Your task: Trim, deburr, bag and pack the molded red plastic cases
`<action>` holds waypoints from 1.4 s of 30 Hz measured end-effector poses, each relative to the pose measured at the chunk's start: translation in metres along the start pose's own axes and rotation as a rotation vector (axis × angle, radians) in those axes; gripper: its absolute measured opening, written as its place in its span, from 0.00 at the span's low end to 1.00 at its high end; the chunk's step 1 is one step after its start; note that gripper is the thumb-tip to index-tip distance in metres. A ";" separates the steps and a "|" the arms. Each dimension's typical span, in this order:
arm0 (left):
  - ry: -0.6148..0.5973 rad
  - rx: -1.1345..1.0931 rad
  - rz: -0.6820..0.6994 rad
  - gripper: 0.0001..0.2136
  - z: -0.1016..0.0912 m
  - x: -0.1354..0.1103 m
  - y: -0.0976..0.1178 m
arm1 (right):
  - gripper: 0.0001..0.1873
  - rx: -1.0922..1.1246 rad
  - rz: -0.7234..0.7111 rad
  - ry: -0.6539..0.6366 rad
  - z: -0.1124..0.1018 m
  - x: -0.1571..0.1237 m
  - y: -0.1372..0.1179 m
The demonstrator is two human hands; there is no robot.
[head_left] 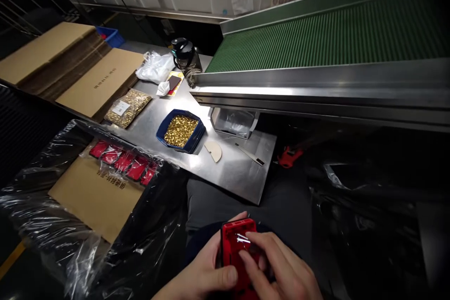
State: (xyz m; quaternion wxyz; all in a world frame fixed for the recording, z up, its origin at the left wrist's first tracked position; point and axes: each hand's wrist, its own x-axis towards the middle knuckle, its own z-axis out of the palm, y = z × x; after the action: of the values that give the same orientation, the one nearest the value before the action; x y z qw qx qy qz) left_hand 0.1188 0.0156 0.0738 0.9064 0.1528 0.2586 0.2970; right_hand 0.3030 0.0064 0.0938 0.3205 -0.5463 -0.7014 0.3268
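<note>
a glossy red case (pixel 230 251) with a dark left edge and openings along its top end is held off the surface (pixel 237 176), on the person's side of its near corner. the left hand (pixel 213 269) grips it, thumb across its face. the right hand (pixel 286 267) curls over it, forefinger and thumb near a bright sliver (pixel 242 239); whether they pinch it, i cannot tell.

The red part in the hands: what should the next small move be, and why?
Probably a light nudge of the shiny pieces with the right hand, while the left hand steadies the red part. The left already grips its side, and the right thumb and forefinger are beside those pieces; whether they pinch them is unclear.
</note>
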 end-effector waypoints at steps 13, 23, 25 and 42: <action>0.067 0.105 -0.022 0.43 0.006 0.000 0.004 | 0.10 0.033 -0.098 -0.026 -0.002 0.014 0.002; 0.042 0.133 -0.052 0.45 0.002 0.002 0.006 | 0.10 0.040 -0.063 -0.096 -0.008 0.021 0.001; 0.038 0.113 -0.051 0.45 0.001 0.003 0.006 | 0.10 0.109 0.005 -0.117 -0.009 0.022 0.002; 0.083 0.141 0.008 0.44 -0.009 -0.002 -0.006 | 0.16 0.023 -0.135 0.059 -0.015 0.007 -0.004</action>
State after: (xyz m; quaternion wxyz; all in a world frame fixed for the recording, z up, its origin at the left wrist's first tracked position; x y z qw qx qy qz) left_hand 0.1154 0.0112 0.0647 0.8806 0.2050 0.3159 0.2878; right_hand 0.3111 0.0139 0.1064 0.3684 -0.5034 -0.7233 0.2962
